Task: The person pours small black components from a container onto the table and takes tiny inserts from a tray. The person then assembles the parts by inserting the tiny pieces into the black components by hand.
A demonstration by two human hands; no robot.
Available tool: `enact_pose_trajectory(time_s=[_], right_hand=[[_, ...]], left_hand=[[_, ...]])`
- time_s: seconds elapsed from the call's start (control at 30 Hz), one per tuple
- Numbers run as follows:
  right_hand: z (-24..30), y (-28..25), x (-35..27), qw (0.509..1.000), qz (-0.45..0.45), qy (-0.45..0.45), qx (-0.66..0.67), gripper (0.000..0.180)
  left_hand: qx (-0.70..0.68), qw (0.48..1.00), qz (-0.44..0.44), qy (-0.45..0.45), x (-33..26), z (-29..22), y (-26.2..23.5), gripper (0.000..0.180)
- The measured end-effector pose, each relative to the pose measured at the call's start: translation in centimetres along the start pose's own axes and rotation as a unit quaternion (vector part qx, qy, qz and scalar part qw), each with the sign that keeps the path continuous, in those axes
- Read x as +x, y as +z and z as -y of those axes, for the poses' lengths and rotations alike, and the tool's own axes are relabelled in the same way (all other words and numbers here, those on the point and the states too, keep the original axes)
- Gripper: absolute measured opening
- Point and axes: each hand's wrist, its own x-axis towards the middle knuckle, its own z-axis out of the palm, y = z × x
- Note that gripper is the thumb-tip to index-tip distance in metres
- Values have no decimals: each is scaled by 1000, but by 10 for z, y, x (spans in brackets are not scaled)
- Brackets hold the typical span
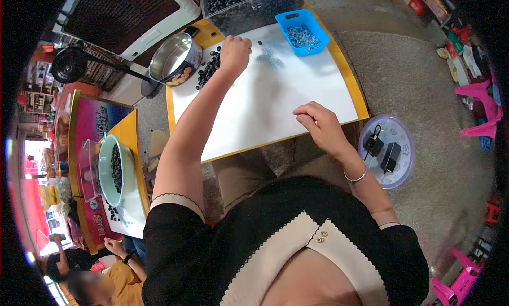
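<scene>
My left hand (236, 55) reaches to the far left part of the white-topped table (297, 94). Its fingers are curled closed beside a loose pile of small black round pieces (209, 70); what they hold, if anything, is hidden. A single black piece (260, 42) lies just right of that hand. Over the table's near edge, on the right, is my right hand (321, 128), thumb and fingers drawn together. Whatever may be in its pinch is too small to make out. Some tiny clear pieces (270, 58) are scattered on the white surface between the hands and a blue basket (297, 47).
The blue basket contains many clear pieces. A large transparent bin (249, 17) of black pieces stands behind, with a steel pot (172, 62) at left. A purple-white basin (405, 171) holds black devices. Another person (119, 277) sits at a side table with a green basin (104, 171).
</scene>
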Motion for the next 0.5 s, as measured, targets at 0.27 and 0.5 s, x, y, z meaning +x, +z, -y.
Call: enact_pose_trajectory(time_s=[0.27, 0.5], right_hand=[[-35, 23, 32, 990, -85, -25, -110, 17], [-71, 51, 113, 948, -144, -117, -260, 14]], left_hand=[[-397, 882, -152, -201, -136, -35, -47, 12], [-613, 700, -109, -348, -207, -74, -71, 21]])
